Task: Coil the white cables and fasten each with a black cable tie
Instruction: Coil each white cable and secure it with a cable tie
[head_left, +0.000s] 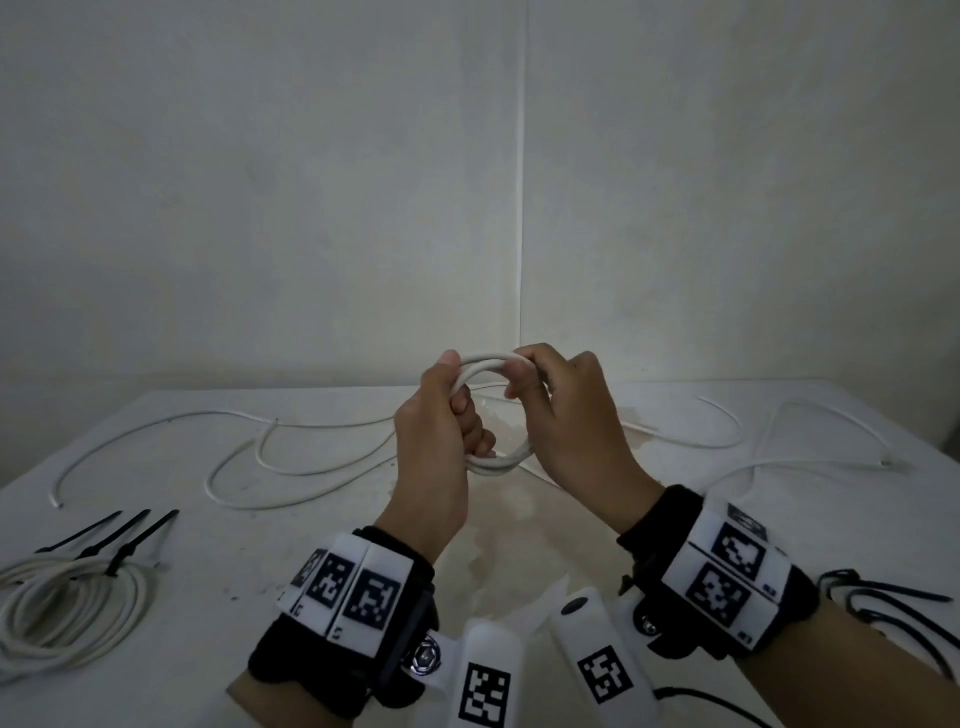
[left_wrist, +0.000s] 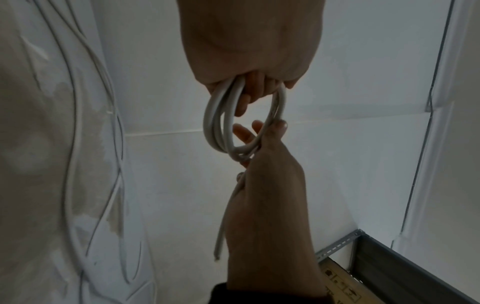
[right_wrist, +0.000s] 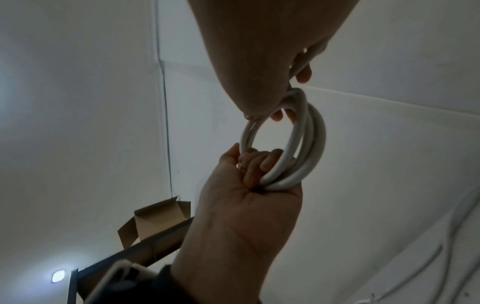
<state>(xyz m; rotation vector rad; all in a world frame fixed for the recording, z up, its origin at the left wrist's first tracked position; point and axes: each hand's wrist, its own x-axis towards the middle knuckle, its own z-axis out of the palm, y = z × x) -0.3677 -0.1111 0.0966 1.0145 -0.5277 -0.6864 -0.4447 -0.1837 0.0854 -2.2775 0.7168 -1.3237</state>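
On the far left of the white table (head_left: 291, 519) lies a finished bundle of cable (head_left: 67, 613) with a black tie (head_left: 122, 558) around it. Two more black ties (head_left: 98, 530) lie just behind it. Loose white cables (head_left: 249, 452) snake across the table behind them.

In the middle, both hands hold up a small white coil (head_left: 485, 369) above the table. The left hand (head_left: 441, 447) has its fingers curled tight around the left side of the coil, thumb on top. The right hand (head_left: 576, 415) pinches the right side of the coil with bent fingers.

More white cable (head_left: 810, 457) lies on the right side of the table. A bunch of black ties (head_left: 883, 603) sits at the right edge, by the right wrist.
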